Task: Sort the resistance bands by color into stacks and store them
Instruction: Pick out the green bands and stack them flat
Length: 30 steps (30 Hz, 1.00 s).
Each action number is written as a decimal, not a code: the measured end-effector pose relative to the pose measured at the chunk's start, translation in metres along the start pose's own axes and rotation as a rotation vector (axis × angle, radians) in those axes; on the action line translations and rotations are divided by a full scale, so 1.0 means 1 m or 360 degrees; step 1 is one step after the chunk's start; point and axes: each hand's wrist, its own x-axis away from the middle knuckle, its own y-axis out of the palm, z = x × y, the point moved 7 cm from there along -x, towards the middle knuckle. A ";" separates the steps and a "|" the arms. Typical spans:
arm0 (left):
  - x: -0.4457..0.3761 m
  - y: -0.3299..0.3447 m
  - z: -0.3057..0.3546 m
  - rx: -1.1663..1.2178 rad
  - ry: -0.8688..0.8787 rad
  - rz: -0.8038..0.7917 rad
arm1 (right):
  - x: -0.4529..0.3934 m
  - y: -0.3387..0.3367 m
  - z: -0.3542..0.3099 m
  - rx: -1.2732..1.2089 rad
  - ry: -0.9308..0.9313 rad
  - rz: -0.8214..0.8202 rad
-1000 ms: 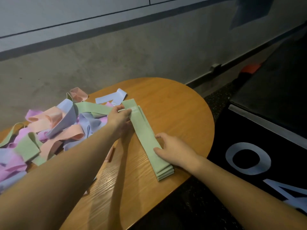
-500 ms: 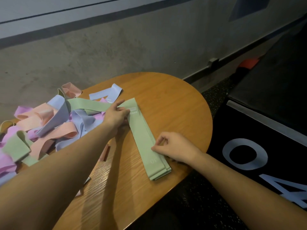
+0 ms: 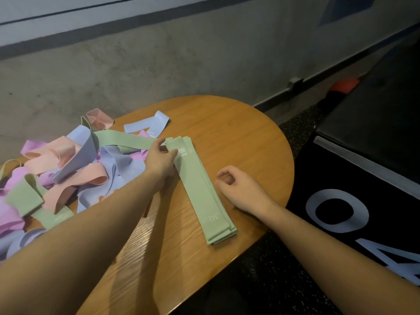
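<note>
Concrete wall backs a round wooden tabletop [image 3: 227, 133] bearing one neat green stack [image 3: 200, 189] of at least three bands beside a mixed pile [image 3: 68, 169]. Left hand [image 3: 160, 161] grip pinches the stack's far end; right hand [image 3: 236, 185] lies clenched, holding nothing, just beside it.

one green stack [image 3: 204, 194], one mixed band heap [image 3: 68, 169], two hands.

The table [image 3: 227, 142] is wood with a smooth, slightly shiny top and fine grain lines; the green stack [image 3: 200, 189] on it looks matt and rubbery; the wall [image 3: 181, 60] behind the table is rough grey concrete.
</note>
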 end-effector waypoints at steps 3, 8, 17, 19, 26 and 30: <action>0.010 0.001 -0.001 -0.0030 0.0063 0.0022 | -0.007 0.001 -0.002 -0.0210 0.0019 0.0059; 0.013 0.001 -0.007 0.0031 0.0005 -0.0049 | -0.028 0.008 -0.011 -0.0464 0.0047 0.0154; 0.021 0.016 0.000 0.0132 0.0005 -0.0159 | -0.087 0.031 -0.045 -0.0576 0.0086 0.0146; 0.023 0.023 0.003 0.0147 0.0019 -0.0237 | -0.097 0.038 -0.053 -0.0562 0.0076 0.0129; 0.030 0.022 0.007 0.0209 -0.0042 -0.0314 | -0.098 0.047 -0.057 -0.0499 0.0023 0.0065; 0.046 0.019 0.001 0.0198 0.0000 -0.0376 | -0.079 0.038 -0.044 -0.0533 0.0024 0.0046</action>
